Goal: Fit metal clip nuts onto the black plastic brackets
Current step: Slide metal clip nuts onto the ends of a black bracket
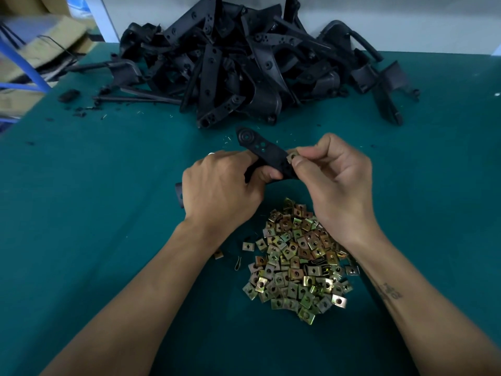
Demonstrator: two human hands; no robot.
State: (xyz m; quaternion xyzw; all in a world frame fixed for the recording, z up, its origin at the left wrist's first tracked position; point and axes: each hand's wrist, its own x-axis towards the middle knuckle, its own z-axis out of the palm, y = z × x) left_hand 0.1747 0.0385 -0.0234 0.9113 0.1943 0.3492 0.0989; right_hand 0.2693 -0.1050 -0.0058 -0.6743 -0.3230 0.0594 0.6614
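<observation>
My left hand (219, 188) grips a black plastic bracket (260, 147) above the green table; its round-holed end points up and away, and another end sticks out left of my wrist. My right hand (336, 180) pinches a brass-coloured metal clip nut (292, 157) between thumb and forefinger, right at the bracket's edge. Whether the nut is seated on the bracket I cannot tell. Below my hands lies a heap of several loose clip nuts (295, 261).
A big pile of black brackets (244, 58) fills the back of the green table (108, 185). Black plastic scraps (69, 95) lie at the back left. Cardboard boxes and a blue frame (29, 63) stand past the left edge. A bent wire clip (238, 263) lies by the nuts.
</observation>
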